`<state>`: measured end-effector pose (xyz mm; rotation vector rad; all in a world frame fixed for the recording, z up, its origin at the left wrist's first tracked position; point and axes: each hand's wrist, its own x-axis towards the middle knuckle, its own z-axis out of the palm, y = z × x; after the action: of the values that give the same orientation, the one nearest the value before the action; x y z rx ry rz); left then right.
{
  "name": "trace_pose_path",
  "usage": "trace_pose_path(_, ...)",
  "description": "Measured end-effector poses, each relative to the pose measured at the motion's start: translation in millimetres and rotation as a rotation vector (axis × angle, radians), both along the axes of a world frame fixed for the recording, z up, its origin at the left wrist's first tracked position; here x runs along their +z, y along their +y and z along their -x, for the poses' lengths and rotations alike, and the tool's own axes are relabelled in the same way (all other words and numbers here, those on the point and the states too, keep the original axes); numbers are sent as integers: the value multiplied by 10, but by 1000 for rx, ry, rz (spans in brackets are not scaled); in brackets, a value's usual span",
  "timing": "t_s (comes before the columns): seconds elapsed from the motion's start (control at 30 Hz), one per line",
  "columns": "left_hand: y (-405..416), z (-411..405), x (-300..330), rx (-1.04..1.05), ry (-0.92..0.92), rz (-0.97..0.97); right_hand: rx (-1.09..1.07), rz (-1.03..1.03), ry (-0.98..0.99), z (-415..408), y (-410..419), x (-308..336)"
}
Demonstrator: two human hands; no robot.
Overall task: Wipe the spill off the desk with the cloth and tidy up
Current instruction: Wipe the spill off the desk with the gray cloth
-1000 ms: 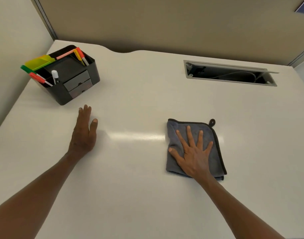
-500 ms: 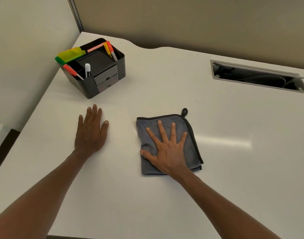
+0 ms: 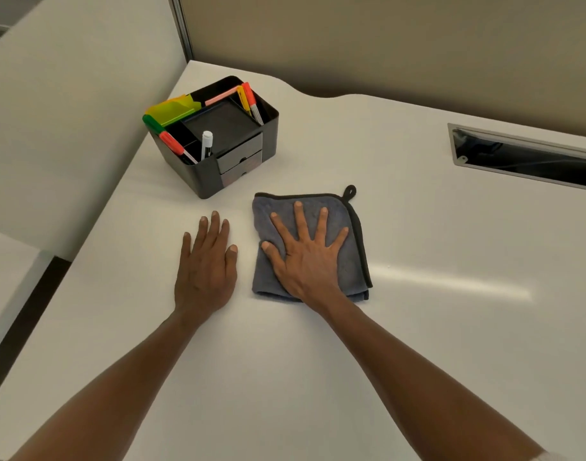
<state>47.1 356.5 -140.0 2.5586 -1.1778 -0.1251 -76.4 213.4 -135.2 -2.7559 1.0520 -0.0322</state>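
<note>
A folded grey cloth [image 3: 354, 271] with a dark edge and a hanging loop lies flat on the white desk [image 3: 418, 344]. My right hand [image 3: 306, 257] presses down on it, palm flat and fingers spread, covering most of the cloth. My left hand [image 3: 205, 264] rests flat on the bare desk just left of the cloth, fingers together, holding nothing. I see no liquid on the desk; a shiny streak of reflected light [image 3: 451, 286] runs to the right of the cloth.
A black desk organiser [image 3: 211, 178] with markers and a yellow-green item stands just behind the hands at the back left. A recessed cable slot [image 3: 524, 161] sits at the back right. Partition walls close the back and left; the desk's left edge drops off.
My right hand has slid the cloth leftward across the desk until it lies next to my left hand. The left hand has stayed flat in place. The view has turned left.
</note>
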Motion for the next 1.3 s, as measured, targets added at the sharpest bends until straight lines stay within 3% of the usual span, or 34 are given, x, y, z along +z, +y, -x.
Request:
trace_pose_path(0.33, 19, -1, 22, -2, 17, 36, -119, -20, -42, -562, -513, 63)
trace_pose_path(0.63, -2, -28, -4, 6, 6, 39, -95, -9, -31, -506, -439, 76)
trace_pose_path(1.03, 24, -41, -9, -37, 37, 29, -9, 28, -52, 551, 550, -27)
trace_pose_path(1.3, 56, 200, 1, -52, 56, -73, 0, 22, -60, 1408, 675, 0)
